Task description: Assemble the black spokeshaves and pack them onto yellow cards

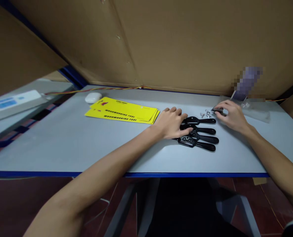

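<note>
The left hand [172,124] lies palm down over the left ends of four black, slim-handled metal hand tools [208,139], which sit in a row on the pale grey tabletop [62,144]. Its thumb and fingers are spread apart over the tools; whether they grip one or merely rest there cannot be told, as the palm hides the contact. The right hand [232,116] is closed in a fingertip pinch on a small dark piece [218,111], just beside some small silvery metal winged screws [207,114].

To do this well, the left hand would best press lightly and evenly, so the row stays straight and no handle skews. The right hand's pinch should stay firm but light, lowering the dark piece without brushing the screws, which look easy to scatter. Should the piece have a sharp edge, which is too small to make out, holding it by its flat sides seems safer.
</note>
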The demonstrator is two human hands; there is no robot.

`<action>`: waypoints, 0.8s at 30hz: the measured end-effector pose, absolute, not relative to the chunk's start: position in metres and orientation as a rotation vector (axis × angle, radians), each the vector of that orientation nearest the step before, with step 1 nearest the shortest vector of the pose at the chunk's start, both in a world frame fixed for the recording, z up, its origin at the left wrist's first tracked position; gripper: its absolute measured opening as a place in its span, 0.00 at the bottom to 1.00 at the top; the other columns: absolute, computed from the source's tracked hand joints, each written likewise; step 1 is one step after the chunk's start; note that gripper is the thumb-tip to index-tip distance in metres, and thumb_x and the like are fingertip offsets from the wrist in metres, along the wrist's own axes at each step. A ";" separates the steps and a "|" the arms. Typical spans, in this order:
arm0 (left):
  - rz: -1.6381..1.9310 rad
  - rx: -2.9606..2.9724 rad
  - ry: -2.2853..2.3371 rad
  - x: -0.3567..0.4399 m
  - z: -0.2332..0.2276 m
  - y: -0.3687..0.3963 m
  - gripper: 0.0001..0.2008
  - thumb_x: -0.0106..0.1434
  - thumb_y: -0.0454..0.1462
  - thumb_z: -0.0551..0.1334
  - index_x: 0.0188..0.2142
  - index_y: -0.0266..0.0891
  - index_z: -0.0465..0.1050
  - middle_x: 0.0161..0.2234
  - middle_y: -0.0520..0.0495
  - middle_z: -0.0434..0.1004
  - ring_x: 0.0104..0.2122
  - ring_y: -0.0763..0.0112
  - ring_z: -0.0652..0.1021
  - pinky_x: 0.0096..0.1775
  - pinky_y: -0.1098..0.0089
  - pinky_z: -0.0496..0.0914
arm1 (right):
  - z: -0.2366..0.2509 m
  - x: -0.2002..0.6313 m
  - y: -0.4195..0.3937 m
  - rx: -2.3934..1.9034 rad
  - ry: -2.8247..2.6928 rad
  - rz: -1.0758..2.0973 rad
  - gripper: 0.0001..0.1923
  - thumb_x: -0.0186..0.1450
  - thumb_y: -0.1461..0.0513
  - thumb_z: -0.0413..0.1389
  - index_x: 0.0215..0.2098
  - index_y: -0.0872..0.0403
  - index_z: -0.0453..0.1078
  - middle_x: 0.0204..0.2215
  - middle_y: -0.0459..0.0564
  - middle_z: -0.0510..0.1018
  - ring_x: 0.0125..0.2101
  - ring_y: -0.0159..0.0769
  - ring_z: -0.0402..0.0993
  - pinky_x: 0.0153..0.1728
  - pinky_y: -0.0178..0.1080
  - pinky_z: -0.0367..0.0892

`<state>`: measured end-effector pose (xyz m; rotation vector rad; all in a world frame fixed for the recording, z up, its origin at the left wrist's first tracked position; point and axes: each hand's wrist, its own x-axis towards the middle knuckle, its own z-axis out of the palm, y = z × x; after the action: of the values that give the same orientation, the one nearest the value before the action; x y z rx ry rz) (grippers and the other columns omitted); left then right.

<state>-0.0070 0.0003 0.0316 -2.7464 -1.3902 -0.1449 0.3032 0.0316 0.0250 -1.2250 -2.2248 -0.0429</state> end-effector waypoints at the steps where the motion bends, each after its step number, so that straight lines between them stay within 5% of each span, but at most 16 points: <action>1: -0.128 -2.752 -1.382 -0.008 0.032 0.001 0.36 0.69 0.62 0.51 0.55 0.36 0.79 0.49 0.33 0.80 0.46 0.47 0.78 0.48 0.52 0.70 | 0.027 0.298 0.027 -1.180 -2.246 -0.044 0.07 0.68 0.62 0.59 0.42 0.50 0.80 0.43 0.56 0.83 0.43 0.50 0.80 0.48 0.54 0.73; 10: -0.266 -2.962 -1.379 -0.017 0.024 0.017 0.29 0.77 0.48 0.44 0.55 0.38 0.79 0.46 0.37 0.76 0.48 0.51 0.77 0.50 0.54 0.72 | 0.025 0.260 -0.004 -0.792 -2.534 -0.012 0.10 0.76 0.62 0.55 0.47 0.51 0.79 0.48 0.56 0.83 0.47 0.46 0.80 0.50 0.53 0.72; 24: -0.450 -3.201 -1.148 -0.019 0.013 0.024 0.26 0.75 0.49 0.51 0.60 0.40 0.78 0.46 0.38 0.74 0.49 0.53 0.75 0.58 0.53 0.68 | 0.020 0.266 0.002 -0.858 -2.502 0.165 0.12 0.73 0.63 0.56 0.50 0.47 0.80 0.51 0.56 0.81 0.52 0.48 0.78 0.55 0.57 0.75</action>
<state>-0.0191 0.0235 0.0132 -3.2009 -1.1481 -0.4501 0.2659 0.0015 0.0197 -0.8577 -2.5021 0.1652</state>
